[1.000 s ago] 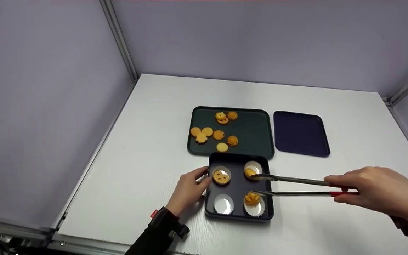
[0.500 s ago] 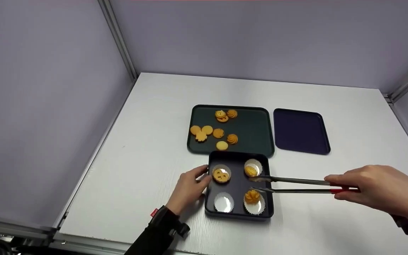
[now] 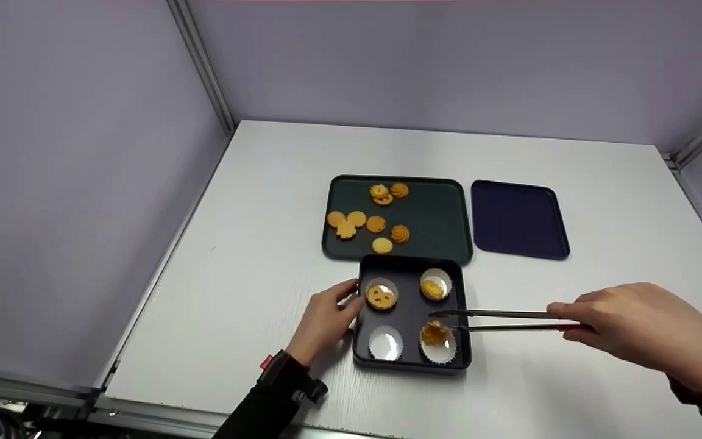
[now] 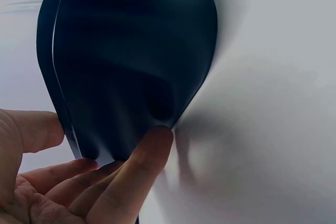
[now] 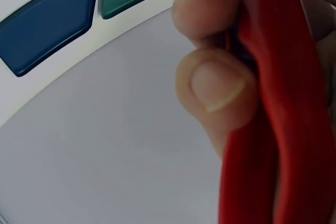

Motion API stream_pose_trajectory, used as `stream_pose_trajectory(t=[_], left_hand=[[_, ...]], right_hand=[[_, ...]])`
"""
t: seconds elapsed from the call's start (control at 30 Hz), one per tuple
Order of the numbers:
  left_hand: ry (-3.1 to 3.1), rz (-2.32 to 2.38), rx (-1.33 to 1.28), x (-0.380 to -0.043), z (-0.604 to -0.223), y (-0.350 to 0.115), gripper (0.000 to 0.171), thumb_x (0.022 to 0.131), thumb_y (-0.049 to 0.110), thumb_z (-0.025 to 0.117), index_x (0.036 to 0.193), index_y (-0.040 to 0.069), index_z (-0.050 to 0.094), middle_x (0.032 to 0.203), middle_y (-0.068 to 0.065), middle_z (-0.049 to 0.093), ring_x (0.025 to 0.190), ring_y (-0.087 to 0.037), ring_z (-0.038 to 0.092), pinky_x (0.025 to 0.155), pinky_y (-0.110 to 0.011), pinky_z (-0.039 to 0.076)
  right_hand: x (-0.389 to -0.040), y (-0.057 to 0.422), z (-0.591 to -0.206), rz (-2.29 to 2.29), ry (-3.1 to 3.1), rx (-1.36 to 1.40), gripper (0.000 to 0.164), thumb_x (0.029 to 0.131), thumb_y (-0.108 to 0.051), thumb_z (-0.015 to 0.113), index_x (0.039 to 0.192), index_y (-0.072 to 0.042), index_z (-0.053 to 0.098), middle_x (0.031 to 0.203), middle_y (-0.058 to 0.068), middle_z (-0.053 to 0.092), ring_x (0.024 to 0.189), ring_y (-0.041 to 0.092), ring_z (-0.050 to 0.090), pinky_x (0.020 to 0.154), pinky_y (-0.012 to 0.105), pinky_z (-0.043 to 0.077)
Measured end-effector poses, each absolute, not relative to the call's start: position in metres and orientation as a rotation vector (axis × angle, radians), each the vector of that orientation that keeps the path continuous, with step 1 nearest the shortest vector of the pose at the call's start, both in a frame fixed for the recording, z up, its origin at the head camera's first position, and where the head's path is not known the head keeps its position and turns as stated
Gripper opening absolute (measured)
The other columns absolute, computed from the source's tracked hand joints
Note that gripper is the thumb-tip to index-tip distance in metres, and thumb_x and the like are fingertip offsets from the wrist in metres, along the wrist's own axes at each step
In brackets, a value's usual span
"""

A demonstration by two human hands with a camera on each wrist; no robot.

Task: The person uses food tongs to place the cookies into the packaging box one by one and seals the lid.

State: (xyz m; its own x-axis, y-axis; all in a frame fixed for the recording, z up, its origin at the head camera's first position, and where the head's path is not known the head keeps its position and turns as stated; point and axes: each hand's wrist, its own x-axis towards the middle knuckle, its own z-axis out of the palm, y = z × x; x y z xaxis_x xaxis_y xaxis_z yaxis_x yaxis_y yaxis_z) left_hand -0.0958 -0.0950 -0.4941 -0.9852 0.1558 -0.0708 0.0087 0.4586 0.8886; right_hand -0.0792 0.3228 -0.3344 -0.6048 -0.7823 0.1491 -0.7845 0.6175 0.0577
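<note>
My left hand [image 3: 325,317] rests its thumb and fingertips against the left wall of a dark square baking tin [image 3: 411,329], which also fills much of the left wrist view. Red-handled metal tongs [image 3: 506,314] are gripped in my right hand [image 3: 640,326], coming in from the right. Their tips are over the tin's right half, the nearer one right at a piped cookie [image 3: 434,333] in the front right paper cup [image 3: 442,353]. A yellow cookie [image 3: 431,289] lies in the back right cup, a pretzel-like cookie [image 3: 381,297] in the back left. The front left cup [image 3: 386,344] holds nothing.
Behind the tin, nearly against it, lies a green tray [image 3: 436,213] bearing several cookies [image 3: 346,229] on its left and middle. A dark blue tray [image 3: 518,219] with nothing on it lies to its right. Grey panels [image 3: 424,67] enclose the white table [image 3: 253,244].
The tongs' tips have drawn closer together and shifted from beside the back right cookie toward the front right one, whose tilt has changed. My left hand stays at the tin.
</note>
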Motion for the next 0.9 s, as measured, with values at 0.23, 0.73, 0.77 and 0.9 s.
stream_pose_trajectory(t=[0.23,0.73,0.77,0.9], left_hand=[[2.551,1.559,0.14,-0.095,-0.494,-0.094,0.046,0.103,0.026,0.063,0.144,0.005,0.059,0.141,-0.018,0.061,0.116,-0.037,0.067,0.096,-0.042,0.058],[2.544,1.559,0.131,-0.095,-0.494,-0.095,0.047,0.103,0.028,0.062,0.145,0.006,0.058,0.142,-0.018,0.061,0.117,-0.036,0.067,0.095,-0.042,0.058],[2.538,1.555,0.122,-0.095,-0.494,-0.095,0.047,0.104,0.028,0.062,0.145,0.007,0.058,0.143,-0.018,0.06,0.118,-0.036,0.067,0.094,-0.041,0.059],[2.513,1.553,0.091,-0.094,-0.493,-0.094,0.048,0.104,0.029,0.061,0.147,0.008,0.056,0.145,-0.017,0.058,0.121,-0.037,0.065,0.086,-0.038,0.061]], right_hand=[[-0.076,0.314,-0.335,-0.031,-2.657,1.316,0.04,0.062,-0.016,0.093,0.087,-0.022,0.061,0.061,-0.022,0.043,0.051,-0.005,0.031,0.043,0.021,0.027],[-0.073,0.304,-0.336,-0.047,-2.616,1.347,0.042,0.061,-0.015,0.093,0.084,-0.021,0.059,0.058,-0.02,0.038,0.049,-0.003,0.029,0.042,0.021,0.025],[-0.074,0.303,-0.336,-0.048,-2.627,1.347,0.041,0.061,-0.015,0.093,0.084,-0.021,0.06,0.058,-0.02,0.039,0.049,-0.003,0.03,0.042,0.021,0.025],[-0.074,0.3,-0.336,-0.064,-2.663,1.344,0.039,0.063,-0.017,0.094,0.086,-0.021,0.062,0.058,-0.02,0.042,0.049,-0.003,0.034,0.042,0.022,0.028]])
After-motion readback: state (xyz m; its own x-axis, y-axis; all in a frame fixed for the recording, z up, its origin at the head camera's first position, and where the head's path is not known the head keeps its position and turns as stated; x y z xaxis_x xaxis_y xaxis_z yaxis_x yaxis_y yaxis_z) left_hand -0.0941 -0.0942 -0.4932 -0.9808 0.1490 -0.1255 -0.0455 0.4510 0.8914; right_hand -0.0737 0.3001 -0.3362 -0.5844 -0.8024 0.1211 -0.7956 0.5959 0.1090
